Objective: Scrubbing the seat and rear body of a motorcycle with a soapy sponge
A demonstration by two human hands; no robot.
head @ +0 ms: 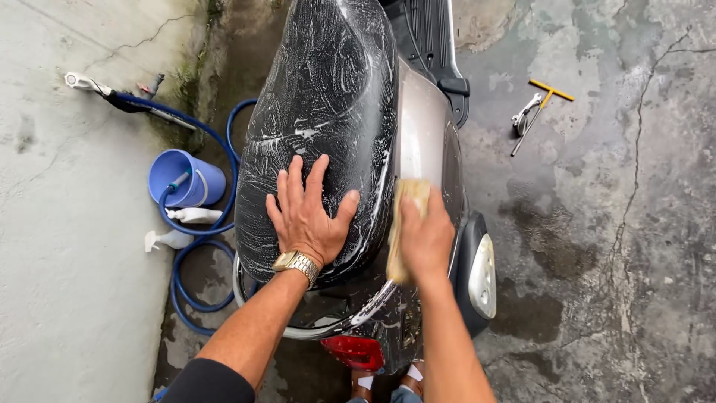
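- Cracked, damp concrete floor (634,246) lies under a scooter seen from behind, with a pale wall (67,246) on the left.
- Soap suds streak the scooter's black seat (328,97).
- The left hand (307,216) lies flat on the seat's rear end, fingers spread wide, holding nothing; a metal wristwatch (297,264) sits on the wrist.
- The right hand (426,237) is closed around a yellow sponge (405,216), pressing it to the grey side panel (420,138) just right of the seat.
- A red tail light (353,351) shows below the arms.
- A blue bucket (185,177), a coiled blue hose (195,302) and white spray bottles (168,239) lie left of the scooter.
- A yellow-handled tool (550,92) rests well apart on the right.
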